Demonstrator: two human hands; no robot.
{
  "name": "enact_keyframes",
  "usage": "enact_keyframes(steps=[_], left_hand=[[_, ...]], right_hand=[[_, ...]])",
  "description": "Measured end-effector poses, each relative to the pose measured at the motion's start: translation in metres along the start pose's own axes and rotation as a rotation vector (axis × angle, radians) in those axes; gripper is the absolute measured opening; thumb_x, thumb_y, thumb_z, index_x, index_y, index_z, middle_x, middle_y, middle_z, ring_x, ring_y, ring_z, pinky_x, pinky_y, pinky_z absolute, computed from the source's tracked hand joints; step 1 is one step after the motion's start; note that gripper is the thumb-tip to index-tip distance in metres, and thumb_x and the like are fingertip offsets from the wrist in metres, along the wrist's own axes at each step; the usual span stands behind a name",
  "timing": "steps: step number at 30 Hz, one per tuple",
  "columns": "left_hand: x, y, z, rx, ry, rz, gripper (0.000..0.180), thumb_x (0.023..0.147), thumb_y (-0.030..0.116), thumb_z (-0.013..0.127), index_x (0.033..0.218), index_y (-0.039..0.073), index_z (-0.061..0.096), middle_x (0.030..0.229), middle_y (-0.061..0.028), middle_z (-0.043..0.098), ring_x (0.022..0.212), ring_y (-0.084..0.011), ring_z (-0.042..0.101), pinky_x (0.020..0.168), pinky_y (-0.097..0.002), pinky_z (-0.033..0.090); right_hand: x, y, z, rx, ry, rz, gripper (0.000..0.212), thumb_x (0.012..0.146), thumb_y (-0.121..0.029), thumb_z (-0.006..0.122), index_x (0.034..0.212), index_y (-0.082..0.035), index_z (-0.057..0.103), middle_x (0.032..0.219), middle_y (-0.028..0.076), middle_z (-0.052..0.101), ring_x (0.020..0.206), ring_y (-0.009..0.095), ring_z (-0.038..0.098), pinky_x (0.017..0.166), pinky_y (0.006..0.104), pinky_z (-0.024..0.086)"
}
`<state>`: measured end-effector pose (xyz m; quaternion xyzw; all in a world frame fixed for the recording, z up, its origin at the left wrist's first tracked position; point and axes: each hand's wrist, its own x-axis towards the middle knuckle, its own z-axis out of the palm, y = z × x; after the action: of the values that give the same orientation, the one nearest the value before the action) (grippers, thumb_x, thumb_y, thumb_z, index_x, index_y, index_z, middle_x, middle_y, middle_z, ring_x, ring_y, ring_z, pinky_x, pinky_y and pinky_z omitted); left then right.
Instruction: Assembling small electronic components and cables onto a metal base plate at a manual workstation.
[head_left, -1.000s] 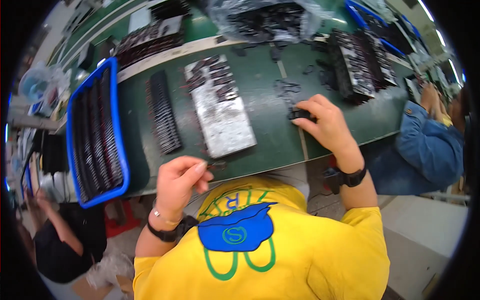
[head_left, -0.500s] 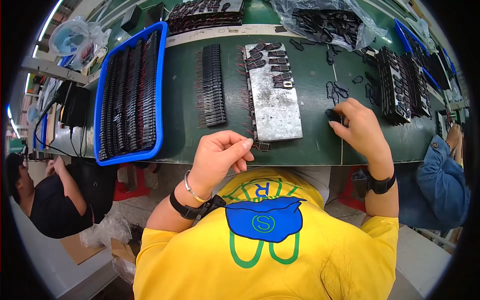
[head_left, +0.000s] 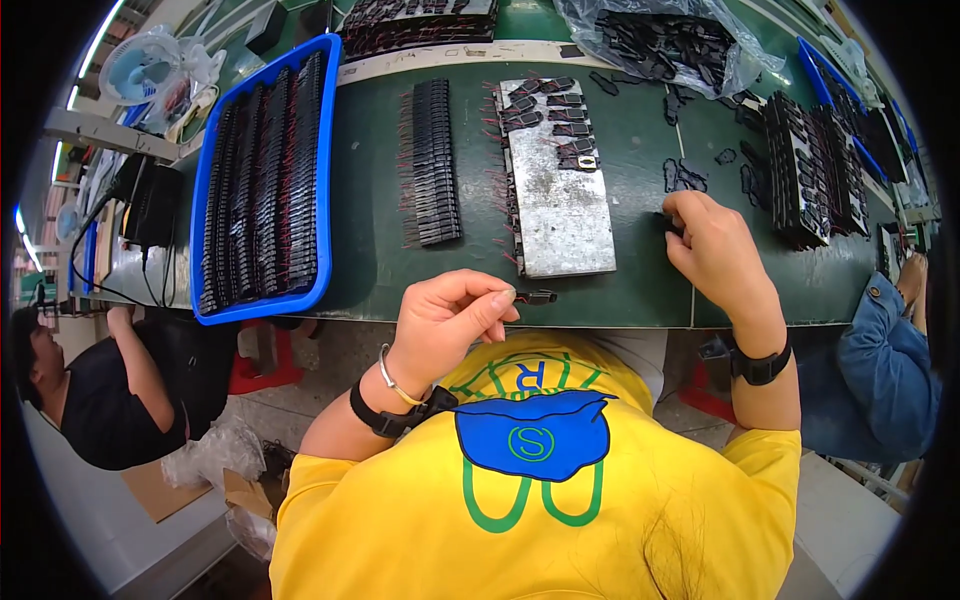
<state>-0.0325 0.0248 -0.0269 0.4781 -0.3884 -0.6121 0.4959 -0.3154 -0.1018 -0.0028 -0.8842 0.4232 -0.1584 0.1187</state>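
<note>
Pinched between the thumb and forefinger of my left hand is a small black part with thin red wires, just in front of the table's near edge side of a metal plate. Several like parts lie along the plate's far end and left edge. My right hand is at the right of the plate, its fingers curled down to the table. A bit of a small black piece shows at those fingertips; the rest is hidden. Beyond them lie loose black pieces.
Left of the plate stands a tight row of black parts. A blue tray holds several such rows. Stacked loaded plates stand at right, and a clear plastic bag of black pieces lies at the back. People sit on both sides.
The black part in my left hand has come away from the plate's near corner and turned flatter. My right fingers have drawn in over the black piece, which is now more hidden.
</note>
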Motion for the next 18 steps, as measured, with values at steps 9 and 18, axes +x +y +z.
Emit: enact_keyframes(steps=[9,18], left_hand=[[-0.002,-0.003,-0.001,-0.017,-0.016,0.061,0.01,0.088,0.004,0.063,0.096,-0.001,0.066,0.079,-0.0064,0.067,0.063,-0.0067,0.06,0.057,-0.0191,0.049],[-0.002,-0.008,-0.001,0.066,-0.032,0.15,0.011,0.088,0.001,0.061,0.097,-0.004,0.065,0.08,-0.0109,0.068,0.063,-0.01,0.063,0.058,-0.0203,0.052]], right_hand=[[-0.029,0.009,0.01,0.555,0.234,0.302,0.018,0.079,0.005,0.061,0.097,0.001,0.06,0.078,0.005,0.057,0.061,0.009,0.055,0.055,0.0222,0.044],[-0.047,0.003,0.009,0.234,0.248,0.245,0.011,0.081,0.004,0.063,0.092,0.002,0.061,0.089,0.006,0.059,0.062,0.009,0.053,0.057,0.0207,0.044]])
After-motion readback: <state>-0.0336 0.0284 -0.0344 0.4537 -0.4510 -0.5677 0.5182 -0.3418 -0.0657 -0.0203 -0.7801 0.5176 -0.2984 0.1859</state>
